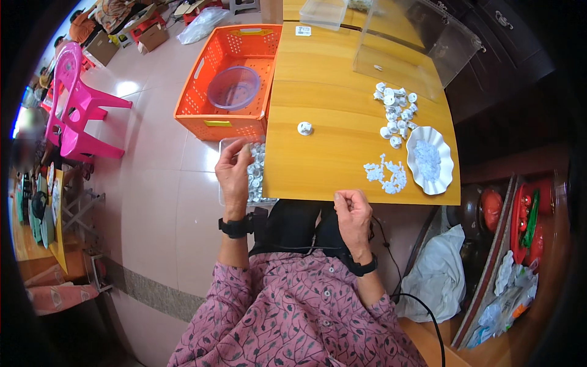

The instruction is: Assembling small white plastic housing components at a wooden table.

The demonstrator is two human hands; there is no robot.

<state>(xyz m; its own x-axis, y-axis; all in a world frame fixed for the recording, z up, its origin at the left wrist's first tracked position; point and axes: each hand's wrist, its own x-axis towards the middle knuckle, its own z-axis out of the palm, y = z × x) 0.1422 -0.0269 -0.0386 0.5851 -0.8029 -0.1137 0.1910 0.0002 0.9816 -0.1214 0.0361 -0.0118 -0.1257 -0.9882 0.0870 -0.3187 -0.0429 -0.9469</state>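
Note:
My left hand [233, 174] hovers over a clear tray [267, 199] of shiny round pieces [255, 171], left of the table. Its thumb and fingertips are bent together; what they hold, if anything, is too small to name. At the table's front edge is my right hand [353, 219], fingers curled in against the thumb, hiding whatever may be between them. One small white round part [304, 128] sits alone on the yellow wooden table [330, 165]. To the right lie a cluster of similar white parts [400, 110] and loose small translucent pieces [391, 177].
A white wavy-rimmed dish [447, 165] holds more translucent pieces. Behind it a clear plastic box [397, 61] stands on the table. An orange crate [223, 125] with a purple-tinted bowl [233, 88] adjoins the table's left edge. A pink chair [92, 101] stands farther left.

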